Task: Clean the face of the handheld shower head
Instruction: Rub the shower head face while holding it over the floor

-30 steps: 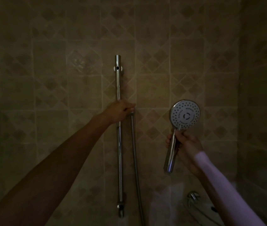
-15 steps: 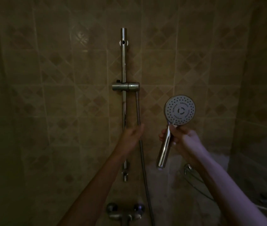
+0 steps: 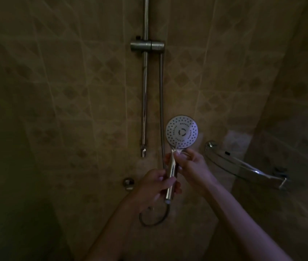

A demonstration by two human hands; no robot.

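Note:
The handheld shower head [image 3: 181,131] has a round pale face with dark nozzle dots, turned toward me, and a chrome handle [image 3: 171,176] pointing down. My left hand [image 3: 154,187] grips the lower half of the handle. Just under the face, my right hand [image 3: 189,165] holds the top of the handle. The metal hose [image 3: 154,222] loops below the handle's end.
A vertical chrome slide rail [image 3: 145,87] with an empty holder bracket [image 3: 147,46] is fixed to the tiled wall. The hose runs down beside it. A glass corner shelf with chrome rim [image 3: 243,165] sits at the right. A round wall fitting [image 3: 128,182] is left of my hands. Light is dim.
My left hand came off the hose by the rail and took hold of the handle. The shower head dropped lower and nearer to me; the view tilted downward.

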